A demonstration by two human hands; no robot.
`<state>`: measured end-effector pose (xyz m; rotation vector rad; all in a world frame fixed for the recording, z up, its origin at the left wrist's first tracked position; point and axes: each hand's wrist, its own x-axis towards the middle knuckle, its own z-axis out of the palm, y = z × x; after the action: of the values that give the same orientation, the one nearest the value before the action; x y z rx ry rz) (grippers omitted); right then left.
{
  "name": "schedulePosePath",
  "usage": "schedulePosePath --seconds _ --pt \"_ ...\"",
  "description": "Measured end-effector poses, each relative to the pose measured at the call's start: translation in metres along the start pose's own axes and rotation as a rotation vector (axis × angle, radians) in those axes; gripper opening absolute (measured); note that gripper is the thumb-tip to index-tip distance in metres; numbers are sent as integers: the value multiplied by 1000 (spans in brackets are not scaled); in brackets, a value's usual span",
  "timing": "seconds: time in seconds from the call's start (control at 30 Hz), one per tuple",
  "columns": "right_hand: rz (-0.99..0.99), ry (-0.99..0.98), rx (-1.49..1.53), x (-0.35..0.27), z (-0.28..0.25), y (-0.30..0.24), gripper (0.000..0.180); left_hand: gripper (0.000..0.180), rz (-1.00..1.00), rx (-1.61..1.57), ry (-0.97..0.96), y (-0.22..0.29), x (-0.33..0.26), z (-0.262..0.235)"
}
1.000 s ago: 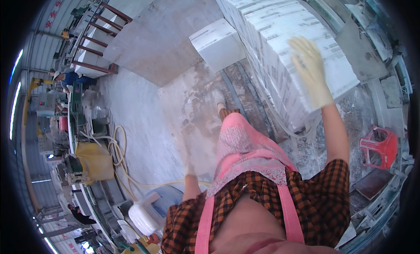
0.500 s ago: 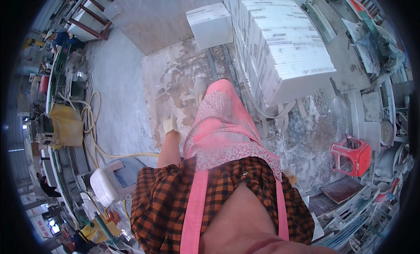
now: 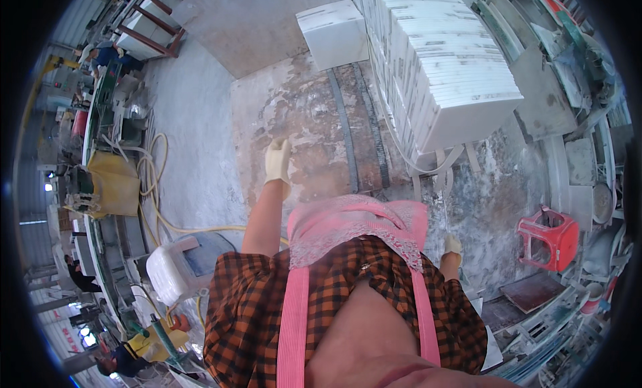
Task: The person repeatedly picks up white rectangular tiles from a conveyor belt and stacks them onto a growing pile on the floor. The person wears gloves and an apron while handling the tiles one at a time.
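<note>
While we stand on the wet, stained concrete floor (image 3: 314, 120) with both arms swung out at our sides, neither hand has anything in it. Our left hand (image 3: 277, 159), in a pale yellow rubber glove, hangs loosely open with the fingers slack, over bare floor and touching nothing. Our right hand (image 3: 453, 246), gloved the same way, sits low beside the pink apron (image 3: 354, 221); we cannot tell whether it is open or curled, since only its back shows.

Up and ahead of the right hand rises the tall stack of white cut stone slabs (image 3: 448, 67), the nearest thing to either hand, though apart from both. Beyond the left hand and just beside that stack's far corner sits a single white stone block (image 3: 332, 32). Off to the right of the right hand stands a red plastic stool (image 3: 548, 235); behind the left hand, a white plastic jerrycan (image 3: 172, 271) and coils of yellowish hose (image 3: 150, 174) lie on the floor.

To handle a slab well, we judge it wise to square up to the stack, set both gloves under one edge, and mind the slippery floor and hoses underfoot.
</note>
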<state>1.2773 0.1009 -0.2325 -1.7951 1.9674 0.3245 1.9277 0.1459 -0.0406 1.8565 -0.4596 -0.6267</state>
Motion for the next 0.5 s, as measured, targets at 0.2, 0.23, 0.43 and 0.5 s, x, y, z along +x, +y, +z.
schedulePosePath --seconds 0.2,0.23,0.43,0.5 --pt "90 118 815 -11 -30 -26 32 32 130 469 -35 -66 -61 -12" --pt "14 167 767 -17 -25 -16 33 33 118 464 -48 -93 -78 -24" --pt "20 78 529 -106 13 100 28 40 -864 196 -11 -216 -211 -115" --pt "12 30 137 -116 14 122 29 36 -922 -181 214 -218 -260 -124"
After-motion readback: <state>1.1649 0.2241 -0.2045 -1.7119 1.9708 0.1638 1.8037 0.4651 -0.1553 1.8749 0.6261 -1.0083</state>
